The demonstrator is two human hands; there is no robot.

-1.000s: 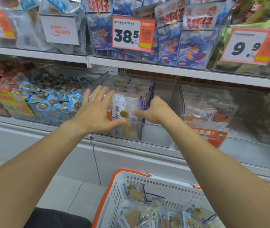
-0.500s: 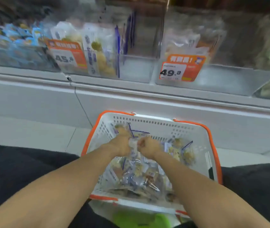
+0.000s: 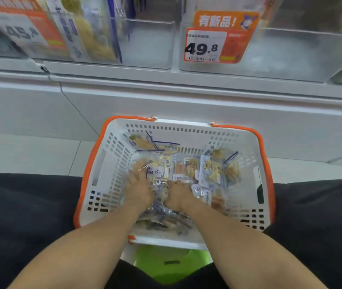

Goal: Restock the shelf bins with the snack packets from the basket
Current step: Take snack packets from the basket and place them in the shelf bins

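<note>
Both sets of fingers are curled down into the heap of clear snack packets [image 3: 189,170], the left hand [image 3: 140,189] and right hand [image 3: 179,196] gripping packets side by side. The heap fills the white, orange-rimmed basket [image 3: 111,155] between the person's knees. At 12 o'clock sit the clear shelf bins [image 3: 145,42], with an orange 49.8 price tag [image 3: 218,38] at 1 o'clock.

A basket [image 3: 111,155] sits on the floor before a shelf, between the person's knees, holding snack packets [image 3: 189,170]. Both hands are in it among the packets, the left hand [image 3: 140,188] beside the right hand [image 3: 179,196]. Shelf bins [image 3: 149,42] stand above and behind, the right one bearing a price tag [image 3: 214,45].
</note>
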